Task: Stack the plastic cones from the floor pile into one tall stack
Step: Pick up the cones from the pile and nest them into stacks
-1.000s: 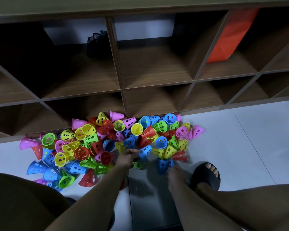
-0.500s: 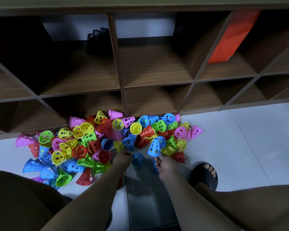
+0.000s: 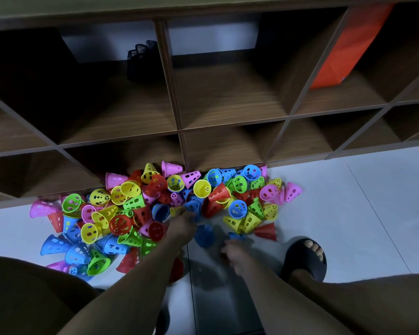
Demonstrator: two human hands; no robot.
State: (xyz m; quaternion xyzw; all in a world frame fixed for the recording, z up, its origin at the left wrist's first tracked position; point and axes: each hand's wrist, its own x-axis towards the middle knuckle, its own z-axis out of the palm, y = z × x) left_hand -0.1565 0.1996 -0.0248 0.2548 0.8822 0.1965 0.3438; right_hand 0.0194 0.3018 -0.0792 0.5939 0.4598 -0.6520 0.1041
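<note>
Left hand [image 3: 183, 224] at 6 o'clock edge of pile of cones [image 3: 136, 206], my fingertips sunk among blue ones, grip hidden
Right hand [image 3: 235, 252] at 4 o'clock from left, blurred, hold unclear
Blue cone [image 3: 203, 235] on floor [image 3: 348, 201] between my hands
Pile mixes pink, yellow, green, red, blue, against foot of wooden shelf unit [image 3: 179, 131] at my 12 o'clock
Orange bag [image 3: 344, 52] in cubby at 1 o'clock, black mesh thing [image 3: 140, 61] at 11 o'clock
My foot in black slipper [image 3: 305, 259] at 3 o'clock from right hand

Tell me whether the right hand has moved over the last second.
Yes. The right hand has shifted left, away from the black sandal and nearer the left hand; the gap to the sandal is wider now.
</note>
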